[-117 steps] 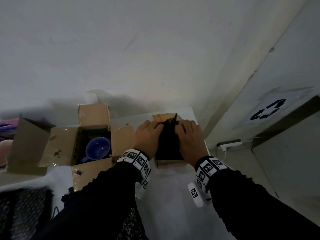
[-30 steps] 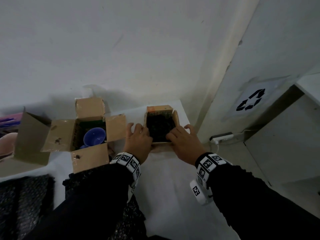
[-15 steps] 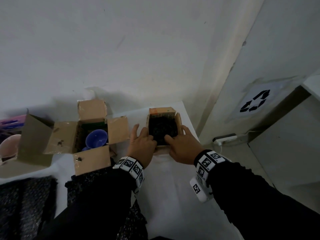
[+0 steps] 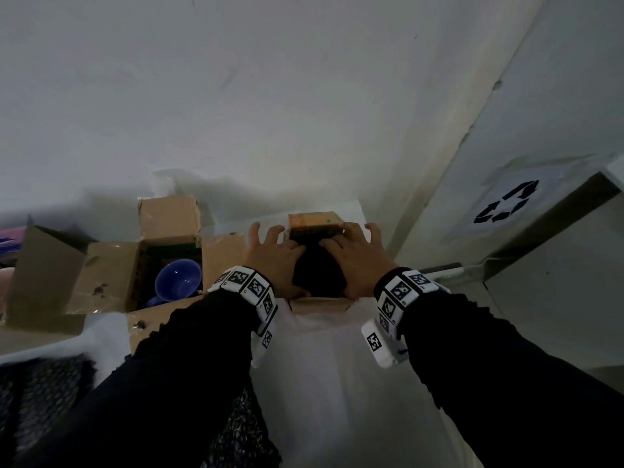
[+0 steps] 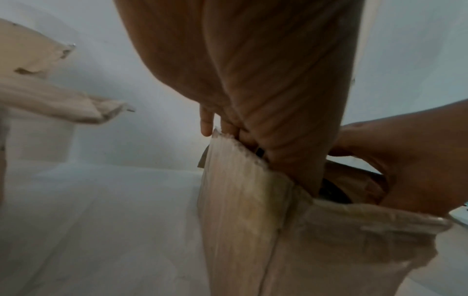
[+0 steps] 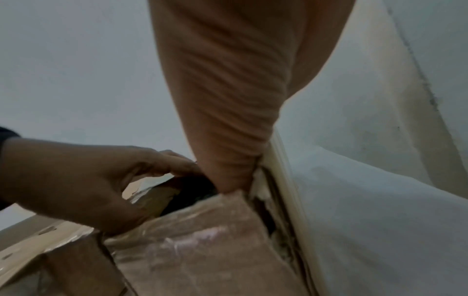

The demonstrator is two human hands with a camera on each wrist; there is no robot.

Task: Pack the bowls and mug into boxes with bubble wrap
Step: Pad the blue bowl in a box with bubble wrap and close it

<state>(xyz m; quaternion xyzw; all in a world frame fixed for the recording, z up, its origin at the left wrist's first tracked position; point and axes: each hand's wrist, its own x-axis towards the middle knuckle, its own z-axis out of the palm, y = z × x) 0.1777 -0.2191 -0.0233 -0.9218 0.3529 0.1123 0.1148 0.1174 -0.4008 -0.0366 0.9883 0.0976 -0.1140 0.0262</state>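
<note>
A small cardboard box (image 4: 314, 221) stands at the table's far right corner, stuffed with dark bubble wrap (image 4: 319, 278). What the wrap covers is hidden. My left hand (image 4: 270, 255) and right hand (image 4: 358, 258) lie side by side on top of it, fingers spread, pressing the wrap down. In the left wrist view my palm (image 5: 253, 80) leans over the box wall (image 5: 240, 210). From the right wrist I see my left hand (image 6: 88, 180) arched over the dark wrap (image 6: 190, 190). A blue mug (image 4: 177, 282) lies in the larger open box (image 4: 101, 275) to the left.
Dark bubble wrap sheets (image 4: 40, 400) lie at the near left, under my left sleeve. A pink bowl (image 4: 5, 285) shows at the far left edge. The white table (image 4: 337, 383) ends just right of the small box. A cabinet with a recycling sign (image 4: 506, 204) stands beyond.
Both hands slid forward from the small box's near rim onto the dark wrap, covering most of it, with fingers now reaching the far wall.
</note>
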